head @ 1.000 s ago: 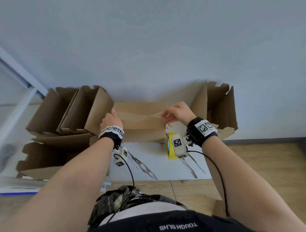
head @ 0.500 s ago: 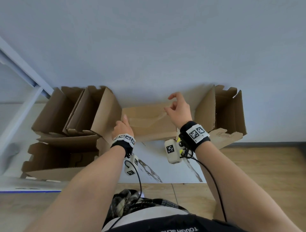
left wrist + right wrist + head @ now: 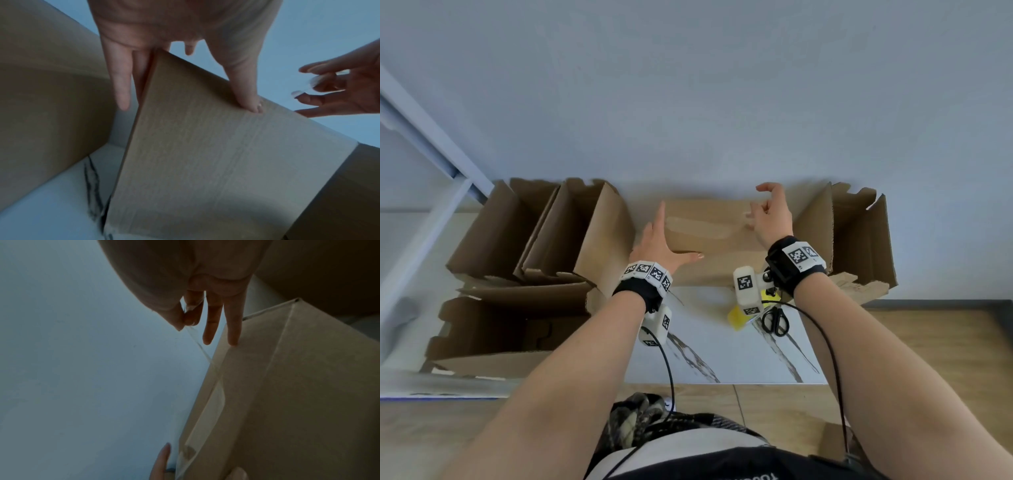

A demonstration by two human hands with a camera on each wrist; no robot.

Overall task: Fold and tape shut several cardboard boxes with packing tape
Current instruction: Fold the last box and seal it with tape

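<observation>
Clear tape point(image 3: 202, 353) barely visible, right hand point(image 3: 770, 219) pinching it

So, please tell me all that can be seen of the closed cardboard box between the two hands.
The closed box is plain brown corrugated cardboard, long and low, standing on the white marbled table against the wall, between open boxes on either side. A strip of clear tape lies along its top, part stuck down. The left hand rests on its left end with straight fingers, thumb on the front face. The right hand pinches the strip's free end at the right end.
</observation>
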